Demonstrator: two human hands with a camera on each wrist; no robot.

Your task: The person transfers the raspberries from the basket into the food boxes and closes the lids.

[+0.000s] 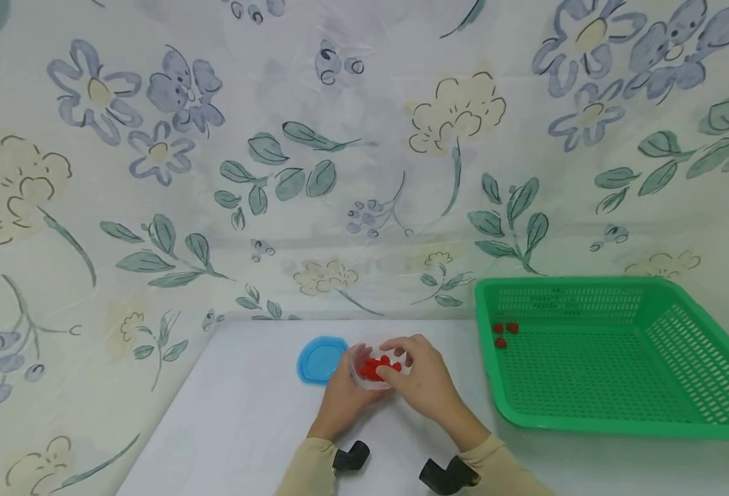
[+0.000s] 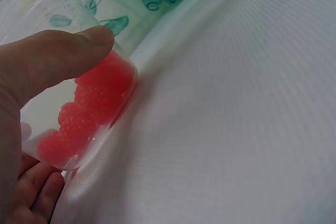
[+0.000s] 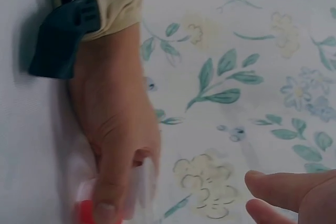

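Note:
A clear plastic tub (image 1: 360,375) holds several red, bumpy berries (image 2: 97,95) that look like raspberries. My left hand (image 1: 344,396) grips this tub, its thumb (image 2: 79,51) lying along the clear wall in the left wrist view. There the tub appears tilted, with the berries gathered at one side. Over the tub's mouth is my right hand (image 1: 425,379), thumb and fingers spread apart. Nothing shows between the right fingertips (image 3: 257,179) in the right wrist view. Just left of the tub lies a blue lid (image 1: 320,360), partly behind the left hand.
A green plastic basket (image 1: 600,428) stands at the right, with three red berries (image 1: 501,342) in its far left corner. White cloth (image 1: 228,406) covers the table. Behind it hangs a flowered curtain (image 1: 377,158). Black wrist cameras (image 1: 448,475) sit at both cuffs.

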